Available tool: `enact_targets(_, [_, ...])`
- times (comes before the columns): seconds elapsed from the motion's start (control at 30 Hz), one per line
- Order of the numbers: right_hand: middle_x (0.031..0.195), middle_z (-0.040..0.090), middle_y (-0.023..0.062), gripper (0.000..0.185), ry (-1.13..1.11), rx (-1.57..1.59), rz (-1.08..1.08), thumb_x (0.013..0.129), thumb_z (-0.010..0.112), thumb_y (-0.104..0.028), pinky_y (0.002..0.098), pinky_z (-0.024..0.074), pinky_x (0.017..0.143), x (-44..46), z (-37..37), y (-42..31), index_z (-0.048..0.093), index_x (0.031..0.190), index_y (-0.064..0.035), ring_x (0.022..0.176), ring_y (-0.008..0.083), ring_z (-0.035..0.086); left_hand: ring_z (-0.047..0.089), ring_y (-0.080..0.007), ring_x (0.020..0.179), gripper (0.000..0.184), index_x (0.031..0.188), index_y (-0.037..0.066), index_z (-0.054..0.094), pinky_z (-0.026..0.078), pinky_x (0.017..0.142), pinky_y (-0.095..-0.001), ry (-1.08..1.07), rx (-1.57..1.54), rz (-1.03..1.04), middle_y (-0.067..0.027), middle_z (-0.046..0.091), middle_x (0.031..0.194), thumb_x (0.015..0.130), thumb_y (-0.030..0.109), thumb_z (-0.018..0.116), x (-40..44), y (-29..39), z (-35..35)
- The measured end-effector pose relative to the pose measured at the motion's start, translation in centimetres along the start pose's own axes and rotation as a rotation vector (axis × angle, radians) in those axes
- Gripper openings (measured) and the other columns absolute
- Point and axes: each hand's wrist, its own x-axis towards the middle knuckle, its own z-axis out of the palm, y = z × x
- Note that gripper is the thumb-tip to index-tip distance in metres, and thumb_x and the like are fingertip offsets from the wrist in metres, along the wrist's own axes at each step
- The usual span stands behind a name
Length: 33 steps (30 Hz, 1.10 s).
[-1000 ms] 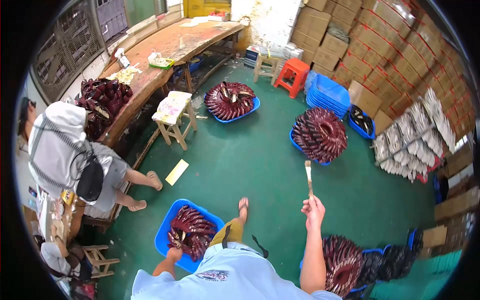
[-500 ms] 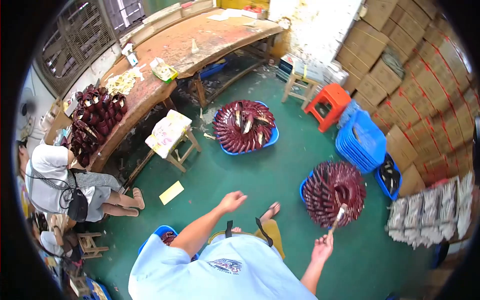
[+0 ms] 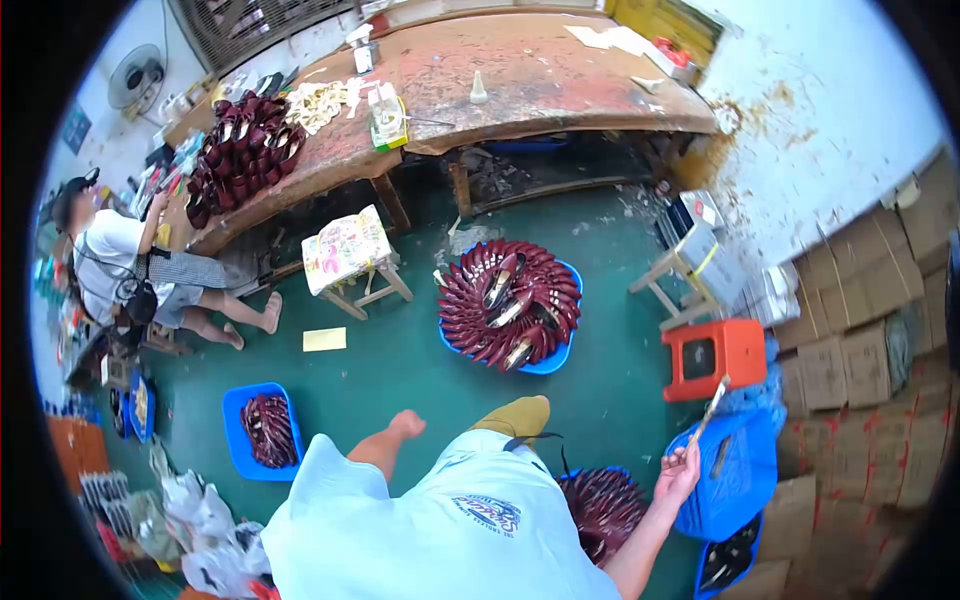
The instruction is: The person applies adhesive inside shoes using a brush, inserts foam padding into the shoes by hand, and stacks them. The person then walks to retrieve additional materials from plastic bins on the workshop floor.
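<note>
My right hand (image 3: 679,474) is closed round the handle of a brush (image 3: 712,408), its pale tip pointing up, above stacked blue tubs (image 3: 735,480). My left hand (image 3: 406,425) hangs low over the floor with fingers curled and nothing visible in it. Ahead, dark red shoes (image 3: 470,300) are packed in rings in a blue tub (image 3: 548,366), some showing pale insides. Beside my right forearm, more dark red shoes (image 3: 605,505) are partly hidden by my body. To my left, a smaller blue tub (image 3: 237,408) holds several such shoes (image 3: 268,430).
A long workbench (image 3: 540,75) carries piled red shoes (image 3: 240,150) and pale pieces (image 3: 320,105). A covered stool (image 3: 345,250), an orange stool (image 3: 712,360) and cartons (image 3: 870,400) stand around. A person (image 3: 125,250) sits at left; plastic bags (image 3: 205,520) lie behind.
My view has turned right and moved forward, bringing the tub of shoes ahead closer. The brush has gone from over the right-hand shoes to beside the stacked tubs, still in my right hand.
</note>
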Motion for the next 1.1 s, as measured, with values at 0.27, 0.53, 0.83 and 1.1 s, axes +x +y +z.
enact_targets(0.27, [0.096, 0.067, 0.0008, 0.032, -0.156, -0.031, 0.088, 0.108, 0.062, -0.022, 0.0288, 0.0539, 0.071, 29.8, 11.3, -6.5, 0.062, 0.138, -0.0086, 0.077, 0.0092, 0.062, 0.069, -0.0286, 0.061, 0.037, 0.078, 0.006, 0.076, 0.059, 0.06, -0.0438, -0.109, -0.242, -0.137, -0.012, 0.074, 0.075, 0.09, 0.039, 0.064, 11.9, 22.7, -1.6])
enact_targets(0.53, [0.1, 0.076, 0.0082, 0.034, -0.133, -0.192, 0.139, 0.107, 0.063, -0.017, 0.031, 0.0601, 0.069, 52.2, 23.2, -12.8, 0.062, 0.135, 0.0007, 0.073, 0.0106, 0.067, 0.069, -0.0137, 0.094, 0.029, 0.13, 0.005, 0.066, 0.058, 0.078, -0.0312, -0.058, -1.156, 0.601, -0.008, 0.074, 0.108, 0.106, 0.022, 0.066, 15.9, 63.0, -25.6])
enact_targets(0.83, [0.092, 0.076, 0.0093, 0.027, -0.093, -0.647, 0.094, 0.106, 0.063, -0.016, 0.0265, 0.0538, 0.056, 87.9, 41.8, -7.4, 0.068, 0.124, 0.0034, 0.065, 0.0114, 0.067, 0.068, -0.0108, 0.099, 0.02, 0.121, 0.0, 0.071, 0.055, 0.092, -0.0273, 0.419, -0.947, 0.545, -0.0045, 0.074, 0.107, 0.104, 0.012, 0.068, 25.6, 81.9, -42.6])
enact_targets(1.1, [0.085, 0.078, 0.0198, 0.024, 0.132, -0.9, 0.13, 0.094, 0.065, -0.011, 0.0403, 0.0607, 0.067, 123.5, 51.7, 8.4, 0.076, 0.11, 0.0032, 0.068, 0.025, 0.077, 0.044, -0.0422, 0.145, 0.054, 0.15, 0.001, 0.051, 0.032, 0.122, -0.0517, 1.17, -0.015, 0.696, -0.0244, 0.049, 0.157, 0.101, 0.021, 0.067, 53.4, 105.2, -64.8])
